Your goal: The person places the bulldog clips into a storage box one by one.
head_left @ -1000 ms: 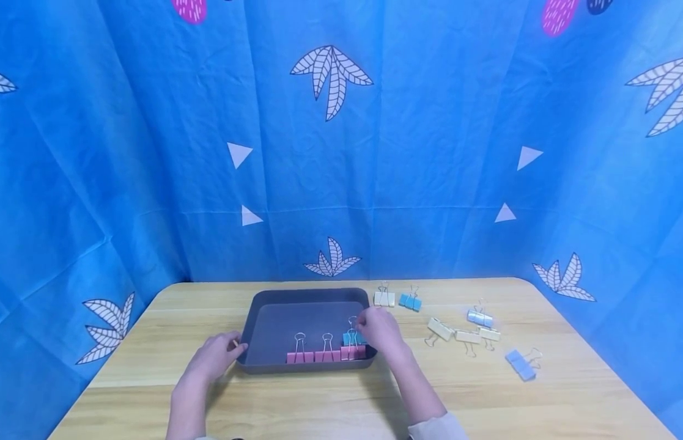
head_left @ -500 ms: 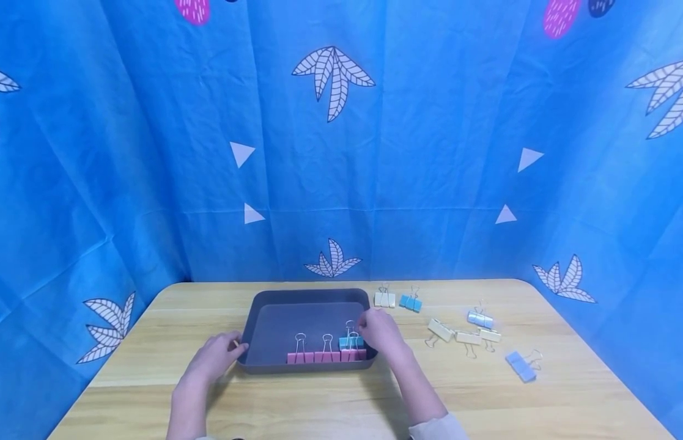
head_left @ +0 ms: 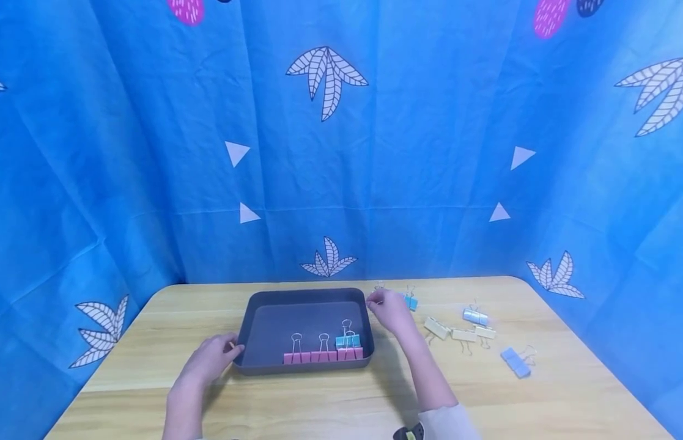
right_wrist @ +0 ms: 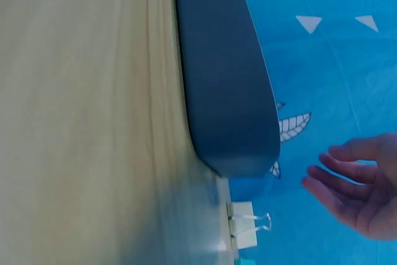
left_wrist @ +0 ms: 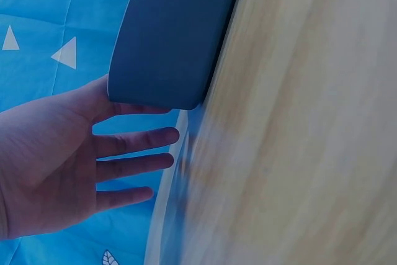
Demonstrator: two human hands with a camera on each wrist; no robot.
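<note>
Right hand has moved from the teal clip to just outside the right rim of the tray, fingers loosely bent and spread, apart from that clip. Left hand: against the tray's left end, three fingers straight. Tray, one, grey, holding: pink clips, three, along near wall; teal clip, one, just behind rightmost pink. Table, right of tray: cream clips, four, one partly hidden by right hand; second teal clip, shiny light-blue clip, pale-blue clip, one each.

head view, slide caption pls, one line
Left hand at a gray tray with three pink binder clips and one teal clip inside, right hand empty alongside.
</note>
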